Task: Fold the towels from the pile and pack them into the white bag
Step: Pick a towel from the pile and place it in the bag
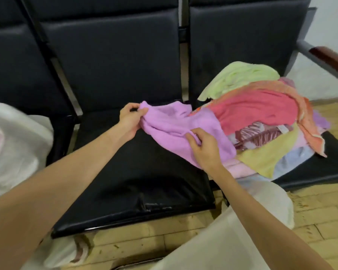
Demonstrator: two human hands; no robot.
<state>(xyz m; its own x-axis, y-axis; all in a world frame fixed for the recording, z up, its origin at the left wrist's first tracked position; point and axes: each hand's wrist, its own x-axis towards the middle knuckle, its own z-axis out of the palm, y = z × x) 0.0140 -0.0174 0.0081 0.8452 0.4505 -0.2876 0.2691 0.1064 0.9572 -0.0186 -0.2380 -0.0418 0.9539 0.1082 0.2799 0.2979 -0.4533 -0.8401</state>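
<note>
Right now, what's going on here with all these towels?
A person is pulling a purple towel off the pile heaped on the right-hand black seat. The left hand pinches one corner of it and the right hand grips a fold nearer the pile. The towel is still bunched, not yet folded, and hangs partly over the middle seat. The white bag sits at the left, with some coloured cloth already showing inside.
</note>
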